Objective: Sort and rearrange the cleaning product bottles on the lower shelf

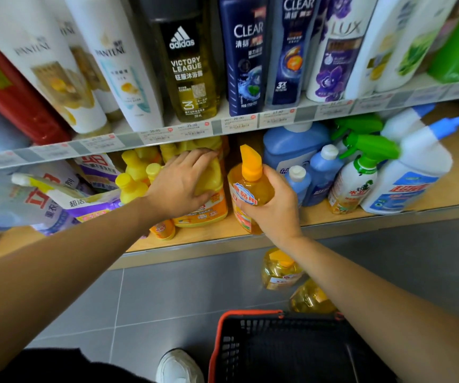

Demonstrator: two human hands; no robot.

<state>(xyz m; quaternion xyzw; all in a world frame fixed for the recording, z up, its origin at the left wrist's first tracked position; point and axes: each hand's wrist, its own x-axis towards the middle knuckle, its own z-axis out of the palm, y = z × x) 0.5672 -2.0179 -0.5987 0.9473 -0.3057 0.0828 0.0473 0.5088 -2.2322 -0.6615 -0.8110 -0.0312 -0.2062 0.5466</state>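
Head view: right hand wraps the orange pump bottle on the lower shelf; left hand curls over the yellow jug. Pushed in crooked, the bottle could topple the blue bottle just right of that hand

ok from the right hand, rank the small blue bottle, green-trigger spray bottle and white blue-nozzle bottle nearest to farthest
1. small blue bottle, just right of the right hand, by its fingers.
2. green-trigger spray bottle, farther right on the lower shelf.
3. white blue-nozzle bottle, farthest right, leaning.
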